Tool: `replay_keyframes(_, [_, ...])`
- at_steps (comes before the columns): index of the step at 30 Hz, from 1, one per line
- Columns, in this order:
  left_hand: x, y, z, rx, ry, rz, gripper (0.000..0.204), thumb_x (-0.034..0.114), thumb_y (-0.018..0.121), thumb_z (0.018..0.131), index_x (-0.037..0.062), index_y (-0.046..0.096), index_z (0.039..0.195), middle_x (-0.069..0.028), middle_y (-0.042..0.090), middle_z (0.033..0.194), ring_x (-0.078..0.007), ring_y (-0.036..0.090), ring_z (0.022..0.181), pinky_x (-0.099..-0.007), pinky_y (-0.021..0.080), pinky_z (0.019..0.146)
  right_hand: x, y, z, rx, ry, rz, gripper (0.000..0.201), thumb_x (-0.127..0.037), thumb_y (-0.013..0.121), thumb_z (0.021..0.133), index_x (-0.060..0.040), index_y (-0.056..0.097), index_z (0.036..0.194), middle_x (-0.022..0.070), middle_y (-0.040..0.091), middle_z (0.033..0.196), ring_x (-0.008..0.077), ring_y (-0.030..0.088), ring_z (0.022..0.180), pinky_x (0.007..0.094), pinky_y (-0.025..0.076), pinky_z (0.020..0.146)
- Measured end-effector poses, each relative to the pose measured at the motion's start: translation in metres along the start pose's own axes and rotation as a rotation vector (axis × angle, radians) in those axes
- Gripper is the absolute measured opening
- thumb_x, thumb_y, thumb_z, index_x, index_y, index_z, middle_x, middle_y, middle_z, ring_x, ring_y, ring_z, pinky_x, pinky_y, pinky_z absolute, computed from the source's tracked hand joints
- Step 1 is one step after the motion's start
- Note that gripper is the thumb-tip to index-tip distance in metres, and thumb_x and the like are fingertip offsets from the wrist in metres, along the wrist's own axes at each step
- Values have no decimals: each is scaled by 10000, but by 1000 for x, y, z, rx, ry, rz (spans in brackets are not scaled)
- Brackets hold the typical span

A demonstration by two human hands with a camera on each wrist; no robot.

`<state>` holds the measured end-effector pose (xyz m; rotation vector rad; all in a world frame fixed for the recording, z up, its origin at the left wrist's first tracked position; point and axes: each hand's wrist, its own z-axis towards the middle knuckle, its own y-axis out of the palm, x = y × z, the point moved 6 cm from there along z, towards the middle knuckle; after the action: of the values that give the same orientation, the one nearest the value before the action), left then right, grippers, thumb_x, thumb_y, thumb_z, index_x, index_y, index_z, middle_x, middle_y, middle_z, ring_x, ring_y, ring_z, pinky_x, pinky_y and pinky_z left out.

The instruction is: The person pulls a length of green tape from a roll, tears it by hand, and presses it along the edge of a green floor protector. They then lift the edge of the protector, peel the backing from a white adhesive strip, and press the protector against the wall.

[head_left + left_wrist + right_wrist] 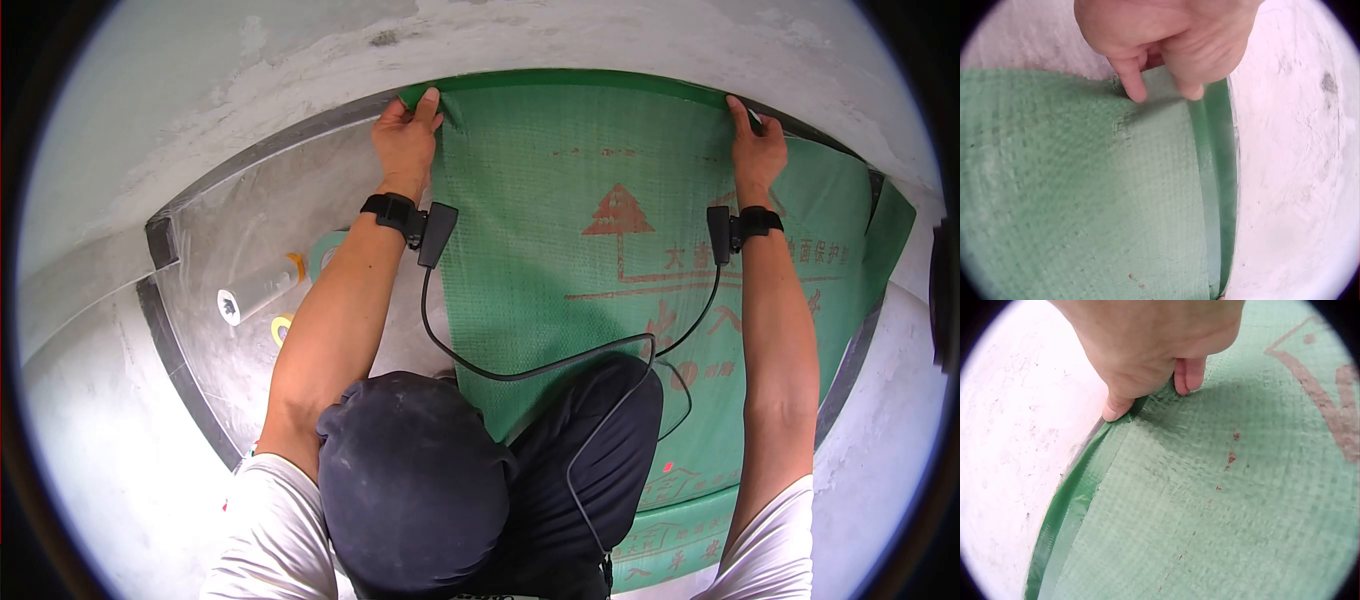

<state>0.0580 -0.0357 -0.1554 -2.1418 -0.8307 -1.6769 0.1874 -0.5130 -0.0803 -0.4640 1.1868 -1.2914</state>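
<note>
A green woven floor protection sheet (530, 200), printed with brown lettering and a tree, spreads in front of me. Along its far edge, beside the wall, runs a glossy green tape strip (590, 80). My left hand (405, 145) pinches the sheet's far left corner, thumb at the tape (1225, 169) and a fingertip bent against the weave. Farther right, my right hand (758, 155) grips the same taped edge. Its thumb presses on the tape (1066, 512), and other fingers curl down to the sheet (1204, 487). The palm sides of both hands are hidden.
On the bare floor (225, 200) at left lie a clear roll (262, 290) and a yellow ring (281, 330), near my left forearm. A pale wall (500, 40) curves along the far side with a dark border strip (270, 145). A black cable (520, 377) hangs between my wrists.
</note>
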Motion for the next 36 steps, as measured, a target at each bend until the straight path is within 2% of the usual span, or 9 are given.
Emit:
replay_keyframes(10, [5, -1, -1, 24, -13, 44, 154, 141, 733, 898, 7, 674, 946, -46, 658, 896, -117, 628, 838, -295, 589, 802, 6, 5, 3, -10, 14, 18, 720, -668, 786, 678, -2, 709, 942, 134, 682, 764, 280, 663, 731, 382, 524, 709])
replay_keyframes(12, [8, -8, 0, 70, 8, 152, 254, 193, 795, 845, -11, 665, 921, -62, 655, 883, -121, 621, 761, -282, 578, 721, 7, 5, 3, -31, 31, 2, 729, -672, 784, 676, 2, 707, 944, 136, 683, 767, 283, 663, 733, 384, 525, 713])
replay_keyframes(13, [8, -9, 2, 71, 9, 152, 254, 193, 795, 845, -11, 665, 921, -62, 655, 883, -121, 621, 761, -282, 578, 721, 7, 4, 3, -36, 30, -1, 733, -673, 783, 677, 5, 706, 945, 137, 682, 767, 285, 663, 734, 384, 525, 716])
replay_keyframes(15, [18, -17, 0, 240, 83, 392, 334, 237, 850, 781, -29, 658, 845, -68, 644, 803, -125, 600, 671, -275, 543, 633, 8, 6, 3, -42, 29, -2, 738, -675, 781, 677, 8, 705, 946, 139, 681, 767, 287, 662, 736, 385, 525, 718])
replay_keyframes(19, [35, -15, -10, 295, 120, 600, 360, 253, 865, 749, -39, 658, 792, -60, 637, 736, -119, 569, 608, -268, 502, 585, 8, 8, 5, -28, 11, -20, 739, -678, 776, 682, 9, 704, 945, 143, 680, 770, 289, 662, 738, 388, 523, 720])
replay_keyframes(22, [30, -7, -9, 206, 131, 463, 315, 239, 827, 783, -34, 672, 775, -55, 656, 723, -111, 598, 630, -262, 498, 583, 4, 6, 5, -46, 31, -12, 738, -679, 773, 683, 7, 703, 945, 143, 679, 770, 288, 661, 738, 389, 522, 720])
replay_keyframes(24, [24, -1, -6, 107, 92, 225, 276, 235, 788, 817, -25, 696, 829, -59, 694, 788, -117, 647, 687, -253, 499, 602, 5, 6, 5, -63, 49, -3, 736, -679, 773, 683, 5, 704, 946, 142, 678, 768, 287, 660, 737, 390, 522, 720])
replay_keyframes(30, [28, 3, -6, 55, 83, 312, 240, 207, 711, 872, -24, 721, 934, -79, 729, 871, -139, 690, 785, -260, 527, 656, 6, 7, 5, -67, 44, -8, 722, -671, 779, 683, -2, 705, 942, 135, 673, 750, 289, 657, 718, 391, 523, 706])
replay_keyframes(36, [37, 9, -10, -8, 106, 378, 258, 216, 682, 890, -24, 728, 975, -75, 739, 918, -146, 701, 835, -259, 529, 673, 5, 7, 4, -52, 30, -7, 719, -676, 776, 684, -5, 703, 929, 129, 670, 731, 285, 656, 696, 393, 524, 694])
